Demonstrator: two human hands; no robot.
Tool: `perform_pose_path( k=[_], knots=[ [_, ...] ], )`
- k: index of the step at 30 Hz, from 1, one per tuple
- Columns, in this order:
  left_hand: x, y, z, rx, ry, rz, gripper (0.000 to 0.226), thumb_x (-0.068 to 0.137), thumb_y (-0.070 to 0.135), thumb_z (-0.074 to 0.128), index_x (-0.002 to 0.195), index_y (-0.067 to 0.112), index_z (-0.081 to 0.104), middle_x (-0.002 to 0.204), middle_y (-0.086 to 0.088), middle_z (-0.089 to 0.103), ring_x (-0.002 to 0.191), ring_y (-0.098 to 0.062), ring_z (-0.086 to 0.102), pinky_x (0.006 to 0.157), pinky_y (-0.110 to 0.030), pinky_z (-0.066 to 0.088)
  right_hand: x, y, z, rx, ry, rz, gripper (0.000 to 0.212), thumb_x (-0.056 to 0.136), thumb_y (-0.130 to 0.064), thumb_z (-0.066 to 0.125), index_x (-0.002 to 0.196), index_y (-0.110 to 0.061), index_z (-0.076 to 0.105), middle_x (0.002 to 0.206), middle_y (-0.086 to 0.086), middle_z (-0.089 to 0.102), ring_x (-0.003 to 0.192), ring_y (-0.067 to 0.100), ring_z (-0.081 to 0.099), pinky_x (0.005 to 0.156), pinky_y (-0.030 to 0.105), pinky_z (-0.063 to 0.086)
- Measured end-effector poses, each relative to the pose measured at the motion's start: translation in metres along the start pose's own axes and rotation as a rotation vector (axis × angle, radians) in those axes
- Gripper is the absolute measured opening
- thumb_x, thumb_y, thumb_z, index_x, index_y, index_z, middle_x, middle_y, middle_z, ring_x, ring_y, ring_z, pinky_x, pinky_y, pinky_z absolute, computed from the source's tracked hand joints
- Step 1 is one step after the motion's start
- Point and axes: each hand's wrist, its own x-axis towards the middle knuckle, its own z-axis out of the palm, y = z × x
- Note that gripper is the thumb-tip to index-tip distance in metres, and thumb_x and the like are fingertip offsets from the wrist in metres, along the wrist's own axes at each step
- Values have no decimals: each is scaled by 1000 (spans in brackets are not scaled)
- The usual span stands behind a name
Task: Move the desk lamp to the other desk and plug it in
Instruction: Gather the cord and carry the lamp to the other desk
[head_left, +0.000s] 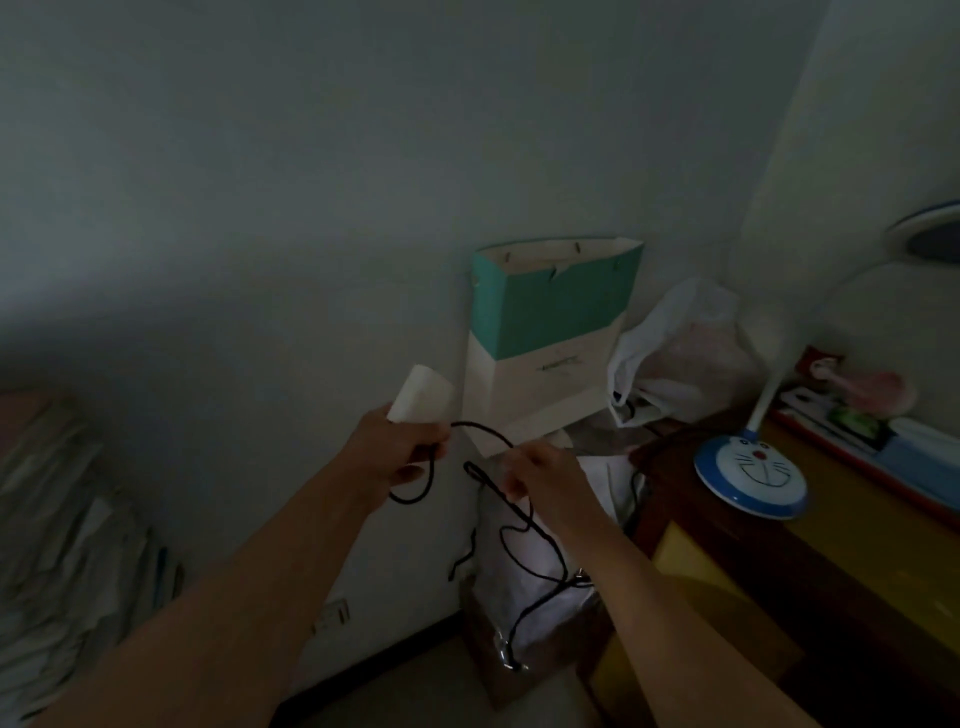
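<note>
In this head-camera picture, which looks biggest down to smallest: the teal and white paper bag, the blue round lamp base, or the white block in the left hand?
1. Paper bag, clearly largest.
2. Lamp base.
3. White block held by the left hand, smallest, even though it sits nearer the camera, which makes it look bigger.

wooden desk (810, 582), lamp base (750, 475) on it

Room's super dim, so the stack at far left (57, 519) is just a smear. Lamp head (930, 234) gets chopped by the right edge. White block (423, 397) in the left hand (400, 447) is half covered, can't tell what it is. Cord (524, 525) end gets lost low down.
</note>
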Motion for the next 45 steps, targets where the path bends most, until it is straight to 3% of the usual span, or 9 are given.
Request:
perform_pose_path(
  k=[4, 9, 16, 20, 25, 28, 33, 38, 45],
  knots=[
    [-12, 7, 2, -116, 48, -1, 9, 80, 8, 68, 85, 12, 62, 48, 7, 67, 43, -3, 62, 52, -24, 39, -17, 37, -28, -197, -23, 51, 22, 86, -16, 55, 66, -10, 57, 59, 0, 60, 61, 12, 56, 61, 15, 41],
    [-28, 12, 2, -232, 95, 33, 5, 84, 7, 63, 80, 11, 62, 61, 3, 67, 39, -1, 58, 39, -16, 39, -34, 75, -52, -195, -78, 142, 14, 86, -10, 58, 72, -11, 62, 70, 7, 59, 70, 17, 56, 67, 28, 43],
    [-38, 5, -12, -261, 176, 64, 10, 81, 11, 68, 87, 12, 60, 66, 0, 59, 38, -1, 55, 37, -15, 40, -43, 76, -67, -413, -43, 76, 34, 89, -16, 57, 55, -15, 58, 50, -6, 50, 49, 2, 46, 45, 5, 38],
    [-40, -7, 3, -156, 160, 23, 20, 75, 9, 73, 88, 12, 58, 66, -1, 56, 40, -4, 54, 38, -18, 41, -34, 38, -67, -430, 31, -55, 41, 90, -16, 54, 51, -7, 52, 45, -2, 37, 44, 8, 35, 46, 17, 26],
    [-36, -17, 38, -119, 67, -21, 18, 74, 7, 73, 90, 7, 64, 68, -5, 69, 49, -10, 66, 63, -30, 52, -29, -6, -65, -321, 92, -247, 36, 85, -12, 60, 54, 3, 48, 52, 24, 44, 49, 21, 41, 50, 22, 33],
    [-34, -17, 54, -118, -34, -60, 19, 74, 5, 72, 92, 5, 64, 91, -14, 73, 86, -26, 70, 91, -43, 50, -22, -27, -65, -158, 125, -198, 29, 83, -8, 62, 65, 14, 58, 59, 25, 58, 54, 28, 56, 58, 34, 51],
    [-28, -15, 73, -133, -170, -55, 11, 77, 3, 68, 87, 7, 69, 94, -11, 72, 82, -19, 68, 51, -19, 54, -13, -55, -67, 31, 157, -99, 27, 81, -4, 65, 56, -10, 57, 53, 8, 61, 42, 13, 60, 45, 23, 53],
    [-22, -13, 90, -153, -230, -34, 29, 74, 3, 71, 103, 0, 68, 90, -12, 75, 90, -25, 68, 88, -38, 51, -10, -66, -66, 115, 164, -107, 27, 83, 0, 61, 58, -8, 55, 55, 11, 60, 35, 8, 60, 40, 19, 52],
    [-8, -5, 95, -182, -202, -11, 4, 75, 2, 69, 78, 3, 67, 50, -2, 71, 52, -15, 68, 51, -23, 51, -4, -66, -75, 127, 188, -90, 23, 88, -4, 55, 66, -11, 58, 62, 7, 62, 46, 9, 62, 49, 21, 53]
  ],
)
